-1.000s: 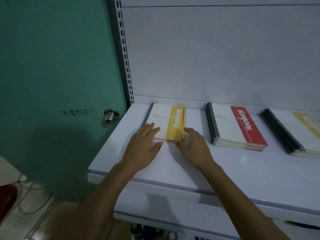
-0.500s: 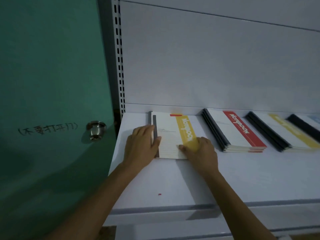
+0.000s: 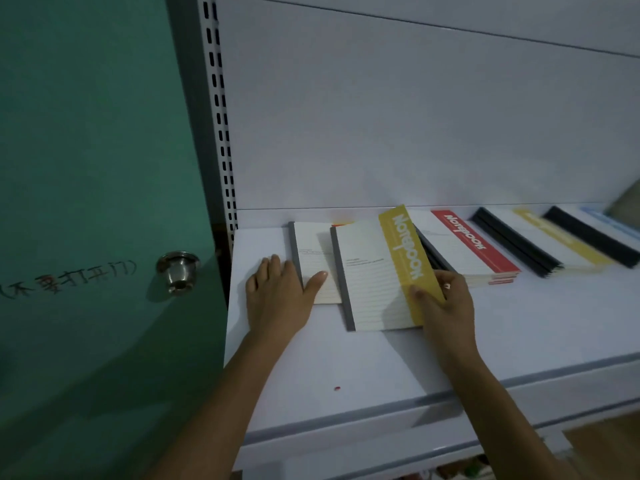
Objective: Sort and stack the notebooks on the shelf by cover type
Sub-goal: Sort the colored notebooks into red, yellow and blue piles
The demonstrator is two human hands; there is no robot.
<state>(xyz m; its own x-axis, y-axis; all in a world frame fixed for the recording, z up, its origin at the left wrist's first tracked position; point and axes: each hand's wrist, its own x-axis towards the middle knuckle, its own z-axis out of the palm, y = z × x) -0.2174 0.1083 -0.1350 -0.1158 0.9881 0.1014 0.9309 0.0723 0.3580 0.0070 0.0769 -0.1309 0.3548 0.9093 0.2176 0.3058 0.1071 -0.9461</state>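
Left hand (image 3: 277,296) lies flat on the shelf (image 3: 346,358) with fingers straight. Its thumb rests on the cover of the grey-spined notebook (image 3: 311,261), and it grasps nothing. The yellow-band notebook (image 3: 374,271) overlaps that copy's right part at a skew, and its right edge appears raised. Right hand (image 3: 446,306) pinches that edge, thumb on the yellow band and fingers curled beneath. Assessment: the yellow copy is being parted from one that shows a sliver of orange-red at its far edge, so probably a different cover. Recommended: press the left thumb down so the lower copy does not drag, then lift the yellow one clear. Carry it right past the red-band stack (image 3: 460,244) to the yellow-band stack (image 3: 547,237) and land it with spines squared. Risk: a thin cover may bend when held by one edge. The surface is white and smooth with a grey front strip, and a red speck (image 3: 336,388) lies near the front. The room shows a green door (image 3: 86,150) with a knob (image 3: 178,271) and handwriting, a slotted upright (image 3: 218,116) and a plain back panel (image 3: 415,116). Lighting is dim.
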